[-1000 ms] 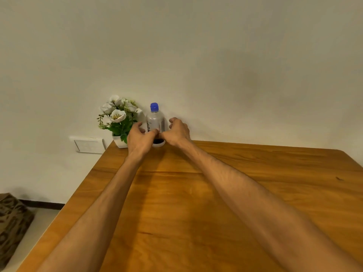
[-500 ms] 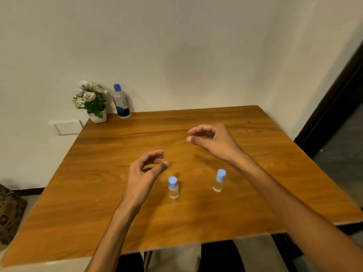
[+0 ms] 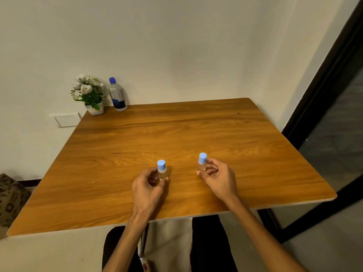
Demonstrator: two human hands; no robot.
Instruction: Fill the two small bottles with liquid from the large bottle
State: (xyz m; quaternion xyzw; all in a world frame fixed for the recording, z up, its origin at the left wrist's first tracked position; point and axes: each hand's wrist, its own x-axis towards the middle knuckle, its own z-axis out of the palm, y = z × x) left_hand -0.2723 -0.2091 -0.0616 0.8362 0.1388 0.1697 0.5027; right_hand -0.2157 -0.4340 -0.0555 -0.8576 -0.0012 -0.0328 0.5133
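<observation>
Two small bottles, both capped in light blue, are seen upright near the front of the wooden table (image 3: 196, 122). The left small bottle (image 3: 162, 170) is pinched at its clear body by the left hand (image 3: 150, 185), fingers closed around it; the right small bottle (image 3: 202, 162) is gripped the same way by the right hand (image 3: 216, 176). The large bottle (image 3: 117, 95), blue cap on, is stood at the far left corner beside a potted flower plant (image 3: 89, 95), well apart from both hands. A wall socket plate (image 3: 65, 119) is seen left of the table. Risks as judged: small bottles are light and narrow, so tipping is likely if released carelessly; narrow necks could cause spills when pouring from the wide bottle. A dark blue label is seen on the large bottle, but no writing can be read.
</observation>
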